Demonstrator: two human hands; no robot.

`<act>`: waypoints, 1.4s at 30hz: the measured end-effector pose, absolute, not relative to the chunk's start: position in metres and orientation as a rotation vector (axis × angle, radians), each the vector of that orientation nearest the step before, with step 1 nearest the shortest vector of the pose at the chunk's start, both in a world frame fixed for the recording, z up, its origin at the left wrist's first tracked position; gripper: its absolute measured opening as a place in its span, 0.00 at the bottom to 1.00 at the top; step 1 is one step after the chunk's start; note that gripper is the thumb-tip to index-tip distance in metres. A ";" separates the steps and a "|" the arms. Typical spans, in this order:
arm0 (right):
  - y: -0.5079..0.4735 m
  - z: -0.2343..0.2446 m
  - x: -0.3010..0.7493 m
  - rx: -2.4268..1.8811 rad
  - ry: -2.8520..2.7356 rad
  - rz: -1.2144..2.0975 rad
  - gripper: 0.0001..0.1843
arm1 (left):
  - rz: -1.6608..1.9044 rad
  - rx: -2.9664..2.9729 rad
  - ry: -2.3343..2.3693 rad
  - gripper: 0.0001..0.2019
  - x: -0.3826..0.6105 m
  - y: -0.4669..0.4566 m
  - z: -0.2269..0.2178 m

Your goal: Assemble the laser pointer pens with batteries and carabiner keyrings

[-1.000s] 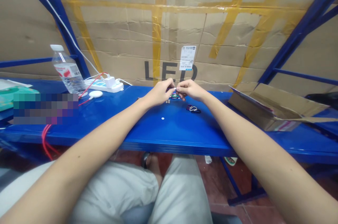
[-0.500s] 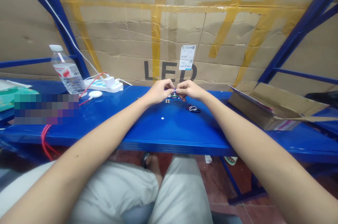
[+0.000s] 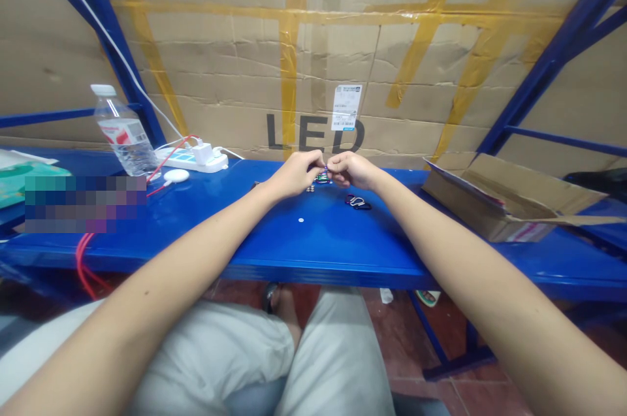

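Observation:
My left hand (image 3: pixel 302 171) and my right hand (image 3: pixel 351 170) meet over the far part of the blue table, fingers pinched together. Between their fingertips shows a trace of purple on something too small to make out. Just beneath lies a cluster of shiny coloured metal pieces (image 3: pixel 322 178), partly hidden by the fingers. Beside my left hand are several tiny metallic pieces (image 3: pixel 310 189). Below my right hand, a few carabiners (image 3: pixel 358 202) in dark and silver tones lie on the table. Nearer to me is a small white disc (image 3: pixel 301 220).
An open cardboard box (image 3: pixel 509 207) sits at the right. To the left stand a water bottle (image 3: pixel 125 135), a white power strip (image 3: pixel 196 158) with plugs, a round white item (image 3: pixel 176 176) and red cables (image 3: pixel 84 259). A large taped carton (image 3: pixel 220 76) walls the back.
My hands stay together in nearly the same place. My right hand's fingers have shifted slightly, and my left hand has dropped a little, covering more of the tiny metallic pieces.

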State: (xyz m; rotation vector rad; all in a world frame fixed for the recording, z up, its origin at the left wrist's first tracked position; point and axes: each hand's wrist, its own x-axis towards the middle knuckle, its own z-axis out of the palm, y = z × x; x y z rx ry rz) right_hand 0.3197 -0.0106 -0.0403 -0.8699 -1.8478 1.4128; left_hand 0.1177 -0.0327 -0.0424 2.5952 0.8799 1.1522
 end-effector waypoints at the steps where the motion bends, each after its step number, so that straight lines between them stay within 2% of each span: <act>1: -0.010 -0.040 0.320 -0.872 -1.831 1.449 0.05 | 1.143 2.607 0.879 0.04 0.118 -0.033 -0.042; 6: -0.008 -0.041 0.321 -0.899 -1.776 1.544 0.08 | 1.113 2.677 0.852 0.05 0.118 -0.034 -0.042; 16: -0.010 -0.037 0.316 -0.958 -1.707 1.598 0.06 | 1.178 2.886 0.778 0.07 0.117 -0.027 -0.046; 32: -0.015 -0.032 0.311 -0.994 -1.424 1.931 0.13 | 1.096 3.135 0.852 0.11 0.118 -0.029 -0.047; 38: -0.018 -0.024 0.311 -1.013 -1.501 1.864 0.16 | 1.158 2.920 0.863 0.07 0.118 -0.030 -0.041; 40: -0.020 -0.021 0.312 -1.025 -1.564 1.756 0.18 | 1.224 2.739 0.876 0.03 0.115 -0.029 -0.038; 42: -0.021 -0.018 0.313 -1.081 -1.624 1.544 0.21 | 1.285 2.588 0.908 0.04 0.110 -0.025 -0.037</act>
